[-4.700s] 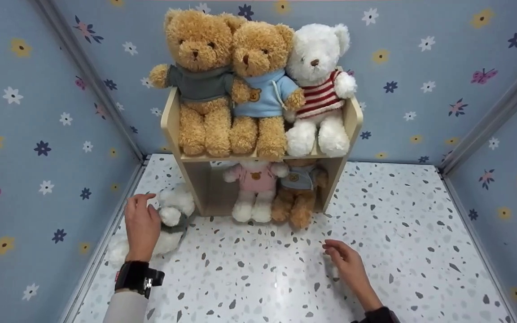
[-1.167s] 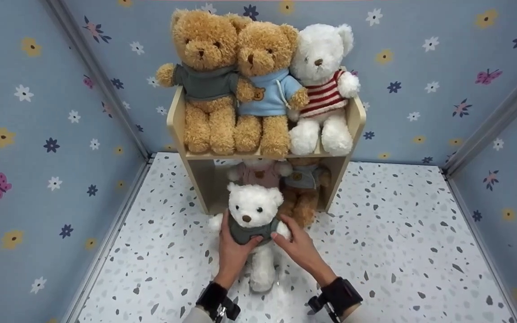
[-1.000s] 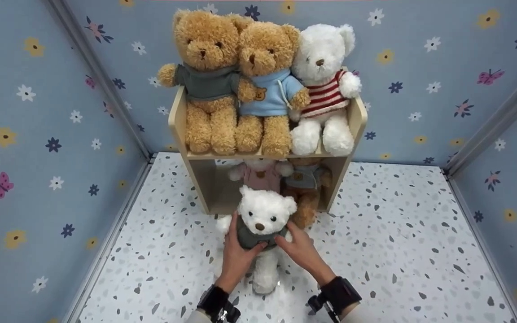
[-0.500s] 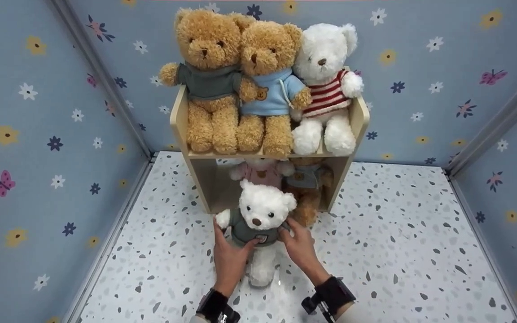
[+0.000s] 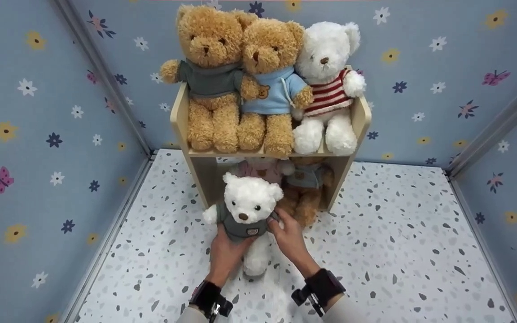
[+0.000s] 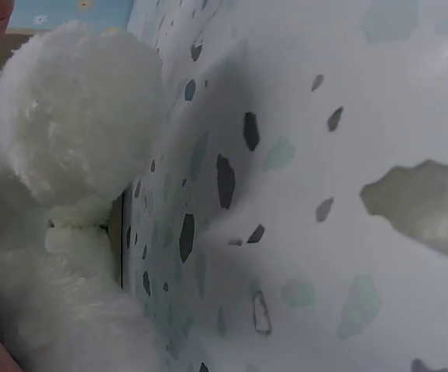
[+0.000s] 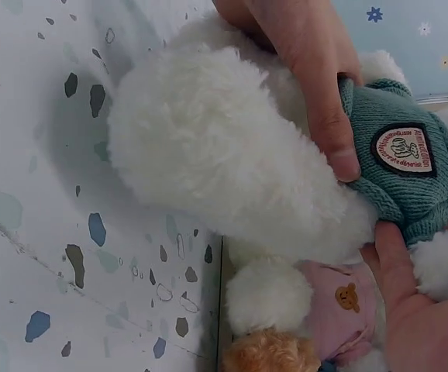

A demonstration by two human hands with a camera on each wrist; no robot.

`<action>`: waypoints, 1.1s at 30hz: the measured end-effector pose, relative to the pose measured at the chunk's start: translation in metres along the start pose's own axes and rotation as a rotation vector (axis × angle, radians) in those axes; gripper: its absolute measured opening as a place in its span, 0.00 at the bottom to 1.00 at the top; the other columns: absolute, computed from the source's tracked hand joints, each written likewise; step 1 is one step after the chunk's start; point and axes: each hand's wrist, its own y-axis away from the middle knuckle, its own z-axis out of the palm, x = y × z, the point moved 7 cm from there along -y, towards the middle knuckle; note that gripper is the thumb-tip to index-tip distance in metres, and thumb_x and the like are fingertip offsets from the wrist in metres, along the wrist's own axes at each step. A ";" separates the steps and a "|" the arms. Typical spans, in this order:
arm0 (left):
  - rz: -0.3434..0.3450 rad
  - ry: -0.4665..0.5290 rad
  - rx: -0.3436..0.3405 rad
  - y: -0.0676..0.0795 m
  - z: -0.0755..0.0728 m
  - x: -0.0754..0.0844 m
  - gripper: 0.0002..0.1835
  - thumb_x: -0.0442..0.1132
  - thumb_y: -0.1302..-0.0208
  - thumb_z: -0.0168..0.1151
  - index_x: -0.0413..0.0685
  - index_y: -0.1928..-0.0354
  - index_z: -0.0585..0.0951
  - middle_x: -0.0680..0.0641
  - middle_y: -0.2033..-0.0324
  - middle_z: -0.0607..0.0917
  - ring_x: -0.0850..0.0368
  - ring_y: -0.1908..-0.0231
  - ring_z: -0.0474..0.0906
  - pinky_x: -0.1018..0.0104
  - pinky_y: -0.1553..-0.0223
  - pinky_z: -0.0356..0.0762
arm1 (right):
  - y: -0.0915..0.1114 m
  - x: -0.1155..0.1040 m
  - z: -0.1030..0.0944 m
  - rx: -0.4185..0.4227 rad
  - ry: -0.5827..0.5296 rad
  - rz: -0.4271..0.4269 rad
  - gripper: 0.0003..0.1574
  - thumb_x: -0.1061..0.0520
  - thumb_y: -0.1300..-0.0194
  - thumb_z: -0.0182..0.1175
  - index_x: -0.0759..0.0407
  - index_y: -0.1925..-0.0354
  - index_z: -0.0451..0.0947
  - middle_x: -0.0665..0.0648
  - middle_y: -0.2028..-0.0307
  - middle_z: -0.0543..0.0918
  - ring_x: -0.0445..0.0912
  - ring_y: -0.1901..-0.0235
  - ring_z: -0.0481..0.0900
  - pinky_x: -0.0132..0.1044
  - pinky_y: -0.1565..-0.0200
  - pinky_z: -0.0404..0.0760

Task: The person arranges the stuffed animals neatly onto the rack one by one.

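A white teddy bear (image 5: pixel 250 197) in a dark green knitted sweater faces me in front of the shelf's lower compartment. My left hand (image 5: pixel 227 255) grips its body on the left, the thumb across the sweater's lower hem. On the other side my right hand (image 5: pixel 291 235) holds the bear near its arm, thumb and fingers at the sweater. The right wrist view shows a badge on the sweater (image 7: pixel 406 149) and a white leg (image 7: pixel 216 147) hanging close over the floor. White fur of a foot (image 6: pixel 77 116) fills much of the left wrist view.
A two-level wooden shelf (image 5: pixel 180 114) stands at the back wall. Two brown bears (image 5: pixel 211 40) and a white bear in a striped sweater (image 5: pixel 328 96) sit on top. Below are a pink-shirted bear (image 5: pixel 262 167), partly hidden, and a brown bear (image 5: pixel 304 197). Patterned walls flank the speckled floor (image 5: pixel 402 233).
The white bear lay on the floor at the left, by my left hand; now both hands hold it before the shelf. In the last half second it moved left and closer to the shelf.
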 end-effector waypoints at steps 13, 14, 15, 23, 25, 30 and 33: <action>-0.032 0.047 0.100 -0.011 -0.029 -0.019 0.33 0.46 0.44 0.78 0.44 0.40 0.77 0.35 0.57 0.89 0.36 0.56 0.86 0.40 0.55 0.80 | -0.015 0.002 0.015 -0.217 0.016 -0.036 0.30 0.45 0.18 0.52 0.58 0.29 0.71 0.60 0.34 0.77 0.53 0.36 0.77 0.52 0.38 0.76; -0.031 0.049 0.110 -0.011 -0.032 -0.020 0.31 0.46 0.44 0.78 0.44 0.41 0.77 0.35 0.57 0.89 0.36 0.57 0.86 0.40 0.55 0.80 | -0.018 0.002 0.013 -0.212 0.052 -0.062 0.28 0.46 0.17 0.51 0.59 0.29 0.72 0.60 0.35 0.77 0.53 0.38 0.78 0.52 0.39 0.77; -0.028 0.051 0.124 -0.012 -0.036 -0.022 0.31 0.45 0.44 0.78 0.43 0.42 0.77 0.35 0.57 0.88 0.36 0.56 0.86 0.40 0.55 0.80 | -0.022 0.002 0.010 -0.203 0.104 -0.094 0.26 0.47 0.17 0.50 0.59 0.31 0.74 0.60 0.36 0.78 0.53 0.39 0.79 0.52 0.39 0.78; -0.079 0.104 0.188 -0.014 -0.056 -0.034 0.34 0.44 0.44 0.80 0.43 0.38 0.75 0.33 0.51 0.87 0.34 0.48 0.83 0.41 0.46 0.78 | -0.042 -0.005 0.020 -0.158 0.682 -0.544 0.19 0.66 0.32 0.64 0.61 0.43 0.82 0.64 0.46 0.83 0.62 0.45 0.81 0.57 0.45 0.80; -0.089 0.121 0.182 -0.014 -0.056 -0.036 0.35 0.43 0.44 0.79 0.43 0.37 0.75 0.33 0.49 0.86 0.35 0.47 0.83 0.42 0.45 0.78 | -0.044 0.002 0.027 -0.170 0.814 -0.595 0.27 0.63 0.34 0.68 0.58 0.37 0.78 0.65 0.44 0.82 0.65 0.43 0.79 0.61 0.46 0.80; -0.092 0.145 0.194 -0.009 -0.058 -0.041 0.35 0.42 0.43 0.79 0.42 0.36 0.74 0.34 0.49 0.86 0.35 0.47 0.83 0.42 0.44 0.77 | -0.049 0.013 0.048 -0.218 1.137 -0.622 0.38 0.52 0.34 0.71 0.43 0.28 0.72 0.67 0.39 0.78 0.67 0.40 0.77 0.62 0.50 0.82; -0.087 0.146 0.197 -0.009 -0.056 -0.041 0.34 0.42 0.43 0.79 0.42 0.37 0.75 0.34 0.49 0.86 0.36 0.47 0.83 0.42 0.44 0.77 | -0.054 0.018 0.055 -0.304 1.273 -0.517 0.35 0.49 0.32 0.69 0.42 0.29 0.74 0.66 0.36 0.77 0.63 0.37 0.76 0.60 0.46 0.81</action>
